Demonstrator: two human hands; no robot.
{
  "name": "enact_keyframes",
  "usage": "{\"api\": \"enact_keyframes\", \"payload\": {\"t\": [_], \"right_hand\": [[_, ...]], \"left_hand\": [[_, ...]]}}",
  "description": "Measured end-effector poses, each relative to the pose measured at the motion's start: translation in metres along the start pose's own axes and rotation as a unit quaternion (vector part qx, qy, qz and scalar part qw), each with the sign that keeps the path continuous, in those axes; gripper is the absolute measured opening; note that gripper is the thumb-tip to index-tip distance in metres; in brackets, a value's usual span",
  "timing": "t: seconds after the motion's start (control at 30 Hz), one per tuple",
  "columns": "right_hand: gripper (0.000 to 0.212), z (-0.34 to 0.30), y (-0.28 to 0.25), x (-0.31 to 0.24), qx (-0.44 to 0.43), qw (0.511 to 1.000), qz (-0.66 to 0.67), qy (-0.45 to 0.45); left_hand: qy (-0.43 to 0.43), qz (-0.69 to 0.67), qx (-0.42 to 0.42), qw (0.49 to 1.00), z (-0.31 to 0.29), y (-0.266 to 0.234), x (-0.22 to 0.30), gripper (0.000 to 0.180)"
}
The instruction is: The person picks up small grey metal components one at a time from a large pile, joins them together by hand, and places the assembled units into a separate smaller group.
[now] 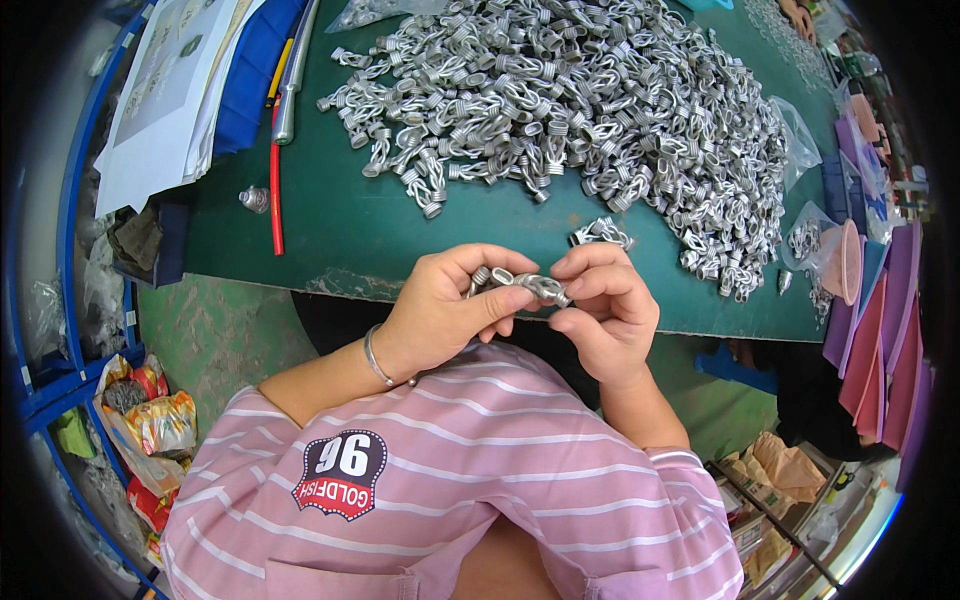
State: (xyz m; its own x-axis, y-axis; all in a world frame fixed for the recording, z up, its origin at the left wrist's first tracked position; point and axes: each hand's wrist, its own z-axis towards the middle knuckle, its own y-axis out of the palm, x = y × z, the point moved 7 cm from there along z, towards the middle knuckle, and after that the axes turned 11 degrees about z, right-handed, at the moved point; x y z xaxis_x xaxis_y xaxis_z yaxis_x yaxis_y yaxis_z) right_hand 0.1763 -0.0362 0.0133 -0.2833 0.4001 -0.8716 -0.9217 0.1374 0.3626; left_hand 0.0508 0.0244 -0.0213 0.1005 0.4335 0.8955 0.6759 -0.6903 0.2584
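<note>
My left hand [440, 300] is closed around a few small silver metal fittings [545, 289], each with a ribbed collar and looped strands. Its thumb presses on them from the near side. My right hand [618, 318] pinches the right end of the outermost fitting between thumb and fingers. Both hands meet just above the table's near edge, in front of my chest. Beyond my right fingertips lies a small separate cluster of the same fittings [602, 234]. A large heap of them [560, 100] spreads over the far part of the green table [350, 225].
Left on the table are a red rod [277, 200], a metal tube [290, 100], a small clear cap [254, 199], a blue bin [245, 90] and papers [165, 90]. Clear bags [795, 145] and a pink cup [845, 262] stand right. Another person's hand [797, 18] shows far right.
</note>
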Motion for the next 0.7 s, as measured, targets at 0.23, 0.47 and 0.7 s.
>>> {"api": "enact_keyframes", "payload": {"t": [0.23,0.47,0.7], "right_hand": [[0.015,-0.014,-0.003,0.028,0.042,0.948,0.221,0.226],[0.018,-0.001,-0.001,0.01,-0.047,0.997,-0.014,0.058],[0.036,0.001,0.01,-0.014,0.025,0.996,-0.039,-0.075]], "left_hand": [[0.219,0.127,0.036,0.967,-0.007,-0.007,0.023,0.025],[0.221,0.158,0.039,0.962,-0.009,-0.004,0.028,0.023],[0.002,-0.032,-0.024,0.999,0.002,0.002,0.001,0.023]]}}
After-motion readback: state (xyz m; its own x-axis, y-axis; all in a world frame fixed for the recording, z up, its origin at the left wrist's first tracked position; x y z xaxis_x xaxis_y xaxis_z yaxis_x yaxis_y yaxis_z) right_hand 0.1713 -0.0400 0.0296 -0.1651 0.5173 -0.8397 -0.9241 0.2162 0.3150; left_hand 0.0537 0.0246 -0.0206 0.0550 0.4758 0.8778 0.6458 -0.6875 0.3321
